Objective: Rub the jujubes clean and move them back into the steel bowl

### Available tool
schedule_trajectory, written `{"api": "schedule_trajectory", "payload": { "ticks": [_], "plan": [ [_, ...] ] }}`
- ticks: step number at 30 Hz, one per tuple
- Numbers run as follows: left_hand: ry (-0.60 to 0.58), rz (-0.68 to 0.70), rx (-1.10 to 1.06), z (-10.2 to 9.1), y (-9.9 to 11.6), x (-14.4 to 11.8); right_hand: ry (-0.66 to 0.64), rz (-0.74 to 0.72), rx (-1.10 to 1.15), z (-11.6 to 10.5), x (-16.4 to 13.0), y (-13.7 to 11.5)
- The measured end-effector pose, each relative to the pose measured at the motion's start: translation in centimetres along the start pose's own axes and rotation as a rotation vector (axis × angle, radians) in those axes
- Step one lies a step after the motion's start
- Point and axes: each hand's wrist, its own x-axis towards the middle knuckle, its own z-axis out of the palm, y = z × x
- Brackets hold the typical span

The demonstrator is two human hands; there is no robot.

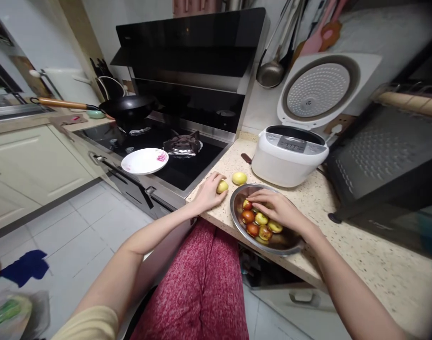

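Yellow-green fruit within curled left hand, metal bowl of fruits under half-open right hand, its hold unclear.

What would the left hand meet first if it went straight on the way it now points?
Beyond the held fruit, the left hand would most likely meet the loose yellow fruit on the countertop, before reaching the rice cooker, though one view leaves depth uncertain.
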Motion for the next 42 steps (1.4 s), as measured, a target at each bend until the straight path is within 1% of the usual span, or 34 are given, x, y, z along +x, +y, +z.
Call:
{"api": "schedule_trajectory", "payload": {
  "ticks": [3, 6, 8, 12, 15, 17, 22, 25, 30, 35, 42],
  "plan": [
    [-0.003, 0.009, -0.036, -0.2, -0.2, 0.0, 0.019, -0.016, 0.025, -0.1, 0.1, -0.4],
    [0.007, 0.054, -0.075, -0.3, -0.3, 0.1, 0.048, -0.025, 0.046, -0.2, 0.2, -0.8],
    [0.05, 0.09, -0.089, -0.3, -0.4, 0.1, 0.067, -0.03, 0.055, -0.3, 0.2, -0.9],
    [0.193, 0.195, -0.13, -0.4, -0.1, 0.1, 0.101, -0.049, 0.061, -0.3, 0.1, -1.0],
    [0.294, 0.318, -0.138, -0.5, 0.1, -0.2, 0.141, -0.043, 0.08, -0.3, 0.1, -1.2],
    [0.338, 0.428, -0.126, -0.5, 0.1, -0.4, 0.168, -0.031, 0.098, -0.3, 0.1, -1.5],
    [0.366, 0.738, -0.129, -0.4, -0.2, -0.5, 0.179, -0.015, 0.119, -0.2, 0.0, -3.0],
    [0.38, 0.841, -0.132, -0.1, -0.2, -0.5, 0.145, -0.013, 0.138, 0.0, 0.0, -4.3],
    [0.38, 0.874, -0.159, 0.3, 0.6, -0.6, 0.123, -0.045, 0.188, 0.2, 0.0, -5.6],
    [0.359, 0.835, -0.192, 0.9, 1.5, -0.5, 0.168, 0.005, 0.228, 0.4, 0.2, -5.7],
    [0.3, 0.829, -0.179, 1.0, 1.4, -0.4, 0.232, 0.007, 0.264, 0.2, 0.1, -5.4]
  ]
}}
